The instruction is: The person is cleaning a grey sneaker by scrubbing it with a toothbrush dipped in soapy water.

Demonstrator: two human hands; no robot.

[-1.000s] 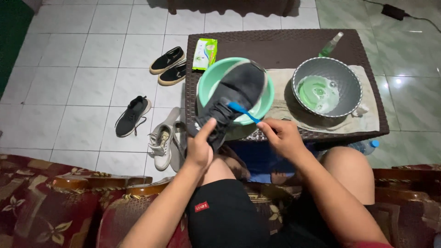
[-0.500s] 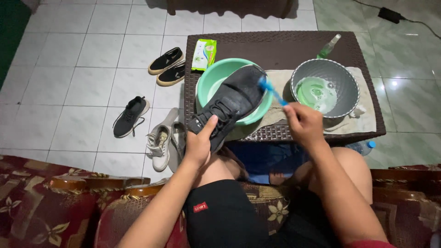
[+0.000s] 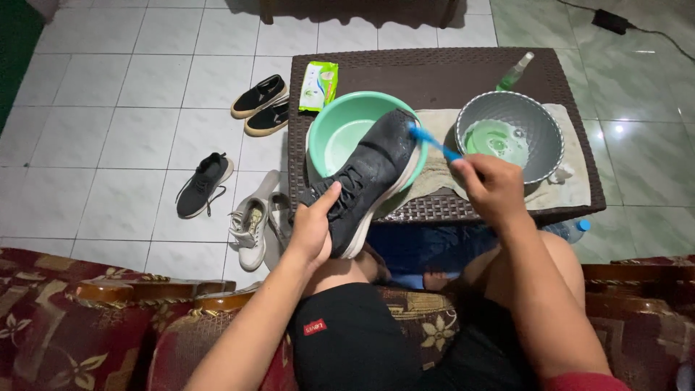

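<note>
packet [image 3: 318,85]: flat, green-white, table's far-left corner | label [image 3: 314,326]: small red patch, black shorts

Left hand [image 3: 313,230] grips shoe [image 3: 369,174]; right hand [image 3: 492,188] holds brush [image 3: 433,140].

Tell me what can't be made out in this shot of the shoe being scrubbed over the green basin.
All in the head view:
- Blue brush: its handle end is hidden inside the right hand.
- Dark shoe: its heel is covered by the left hand; the sole faces away.
- Green basin: the shoe hides its right side and any water.
- Plastic bottle: mostly hidden under the table.
- Feet: lost in shadow beneath the table.
</note>
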